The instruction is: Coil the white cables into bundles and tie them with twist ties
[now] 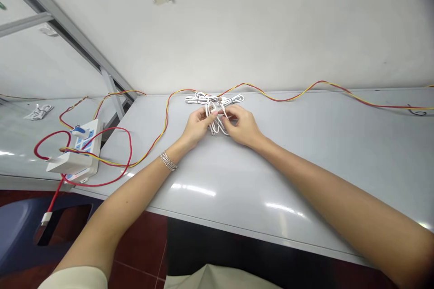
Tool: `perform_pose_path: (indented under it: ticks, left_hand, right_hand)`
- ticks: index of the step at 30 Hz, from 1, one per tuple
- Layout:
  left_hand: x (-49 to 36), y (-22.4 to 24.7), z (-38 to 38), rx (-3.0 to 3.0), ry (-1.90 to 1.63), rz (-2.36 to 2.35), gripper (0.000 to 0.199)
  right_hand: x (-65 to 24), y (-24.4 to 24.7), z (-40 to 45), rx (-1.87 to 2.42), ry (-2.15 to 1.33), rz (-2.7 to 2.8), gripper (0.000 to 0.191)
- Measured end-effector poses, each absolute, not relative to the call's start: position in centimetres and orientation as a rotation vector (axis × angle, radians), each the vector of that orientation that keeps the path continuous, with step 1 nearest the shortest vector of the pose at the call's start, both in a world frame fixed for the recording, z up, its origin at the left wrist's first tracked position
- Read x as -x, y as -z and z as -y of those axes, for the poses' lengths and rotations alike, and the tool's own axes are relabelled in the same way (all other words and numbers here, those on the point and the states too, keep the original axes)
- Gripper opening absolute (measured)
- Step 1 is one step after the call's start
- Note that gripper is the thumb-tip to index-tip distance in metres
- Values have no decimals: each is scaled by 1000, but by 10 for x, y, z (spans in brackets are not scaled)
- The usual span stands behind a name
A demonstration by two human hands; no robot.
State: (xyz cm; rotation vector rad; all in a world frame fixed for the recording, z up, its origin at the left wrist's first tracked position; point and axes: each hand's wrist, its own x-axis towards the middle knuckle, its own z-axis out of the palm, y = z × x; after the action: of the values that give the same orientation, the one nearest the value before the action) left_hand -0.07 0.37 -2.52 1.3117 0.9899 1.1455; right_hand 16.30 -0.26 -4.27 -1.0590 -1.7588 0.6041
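White cable loops (215,122) sat between the hands, did they?

— Yes. In the head view, the left hand (196,127) and right hand (242,125) closed on them from either side, fingers pinching the strands, neither hand spread.

— Which way did the loops run?

— Their long axis ran forward, away from the person, with neither hand clearly nearer.

— And beyond the fingertips?

— A second white cable bundle (214,98) lay on the grey table (305,180), with red-and-yellow twisted wire (271,97) running just behind it.
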Motion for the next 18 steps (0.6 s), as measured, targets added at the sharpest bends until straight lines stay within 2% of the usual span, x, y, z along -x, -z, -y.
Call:
perform_pose_path:
  ticks: [18]
  left_hand:
    - [1,31,-5,-1334,-1170,-1004,46]
  right_hand:
    - [-163,44,2,1047,-618,1806,20]
